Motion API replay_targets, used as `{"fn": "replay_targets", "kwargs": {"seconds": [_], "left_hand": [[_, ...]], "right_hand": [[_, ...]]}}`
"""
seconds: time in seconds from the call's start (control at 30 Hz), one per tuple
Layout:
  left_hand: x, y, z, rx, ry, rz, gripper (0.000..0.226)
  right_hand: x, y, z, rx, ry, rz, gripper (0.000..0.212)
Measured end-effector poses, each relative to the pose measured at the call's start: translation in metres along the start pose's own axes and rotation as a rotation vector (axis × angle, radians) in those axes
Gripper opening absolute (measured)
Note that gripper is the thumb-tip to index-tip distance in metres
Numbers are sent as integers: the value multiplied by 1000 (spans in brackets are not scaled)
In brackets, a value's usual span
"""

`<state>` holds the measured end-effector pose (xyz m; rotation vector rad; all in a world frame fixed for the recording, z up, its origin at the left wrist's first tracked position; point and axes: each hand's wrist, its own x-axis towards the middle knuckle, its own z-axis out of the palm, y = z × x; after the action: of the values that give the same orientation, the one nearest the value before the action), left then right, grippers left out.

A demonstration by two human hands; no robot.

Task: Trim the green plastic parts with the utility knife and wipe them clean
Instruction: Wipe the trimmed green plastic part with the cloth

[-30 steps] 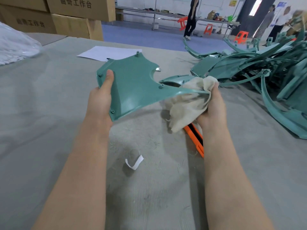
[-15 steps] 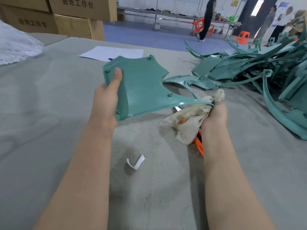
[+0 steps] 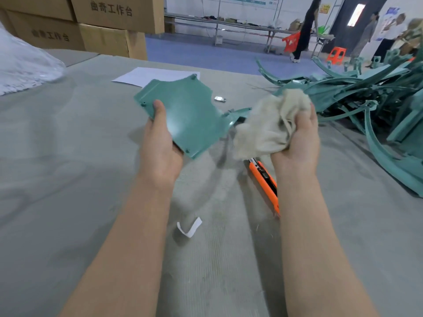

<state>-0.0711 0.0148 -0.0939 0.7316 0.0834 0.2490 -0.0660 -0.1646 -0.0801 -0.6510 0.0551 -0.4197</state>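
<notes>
**Green plastic part** (image 3: 190, 115): a flat panel held in the air above the bench (image 3: 68, 170), in front of the person. Its glossy broad face is tilted toward the camera. The long axis runs roughly left to right, and the narrow tapered arm points right, toward the cloth (image 3: 267, 129).

**Left hand** (image 3: 160, 145): grips the panel's near-left edge. The thumb lies across the face and the fingers are hidden behind it.

**Right hand** (image 3: 297, 140): fingers are curled round the bunched cloth, just beside the panel's arm. Whether cloth and arm touch cannot be told.

**Utility knife** (image 3: 263, 179): orange, lying on the bench below the right wrist, held by no one.

**Pile of green parts** (image 3: 366, 99): far right of the bench.

**Also on the bench**: a paper sheet (image 3: 148, 75) and a white strip (image 3: 189, 226).

**Step**: judged to be wiping, not trimming. The next move calls for laying the cloth on the face and stroking along the long axis while the left hand steadies the panel.
</notes>
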Motion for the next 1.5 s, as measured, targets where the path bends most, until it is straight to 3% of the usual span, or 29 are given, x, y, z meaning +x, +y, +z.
{"fn": "replay_targets", "kwargs": {"seconds": [0.1, 0.17, 0.3, 0.4, 0.47, 0.53, 0.63, 0.7, 0.77, 0.9, 0.97, 1.13, 1.23, 1.3, 1.37, 1.5], "left_hand": [[-6, -9, 10, 74, -17, -56, 42], [-9, -13, 12, 94, -61, -108, 46], [-16, -15, 19, 5, -226, -293, 63], [-14, -12, 16, -36, -237, -246, 60], [-9, -10, 9, -97, -225, -164, 52], [-6, -7, 2, -139, -159, -97, 52], [-3, -4, 5, -158, -173, -87, 55], [-3, -4, 7, -112, -177, -34, 48], [-1, -3, 8, -114, -204, -32, 49], [2, 2, -2, -132, -147, -47, 54], [1, 3, -4, -170, -159, -39, 55], [-3, -1, 3, -117, -206, -67, 50], [-3, -2, 3, -121, -224, -64, 47], [-4, -2, 3, -160, -229, -52, 42], [-4, -2, 3, -213, -238, -52, 38], [-7, -7, 9, -146, -223, -120, 41]], "right_hand": [[-23, 10, 37, -77, -212, -5, 33], [-35, 21, 44, -237, -334, -125, 32], [-48, 45, 37, -1067, -371, -524, 40], [-60, 70, 34, -1425, -570, -540, 41], [-65, 83, 37, -1407, -724, -557, 48], [-65, 88, 39, -1340, -787, -593, 41], [-45, 81, 27, -1325, -624, -631, 31], [-34, 72, 15, -1352, -439, -532, 32], [-42, 74, 15, -1295, -406, -523, 30], [-73, 94, 31, -1205, -704, -654, 27], [-66, 89, 31, -1212, -761, -659, 26], [-36, 62, 11, -1297, -451, -584, 29], [-29, 53, 10, -1169, -271, -574, 27], [-26, 44, 12, -1079, -81, -519, 26], [-23, 37, 13, -1055, 32, -345, 22], [-27, 36, 19, -934, -144, 98, 41]]}}
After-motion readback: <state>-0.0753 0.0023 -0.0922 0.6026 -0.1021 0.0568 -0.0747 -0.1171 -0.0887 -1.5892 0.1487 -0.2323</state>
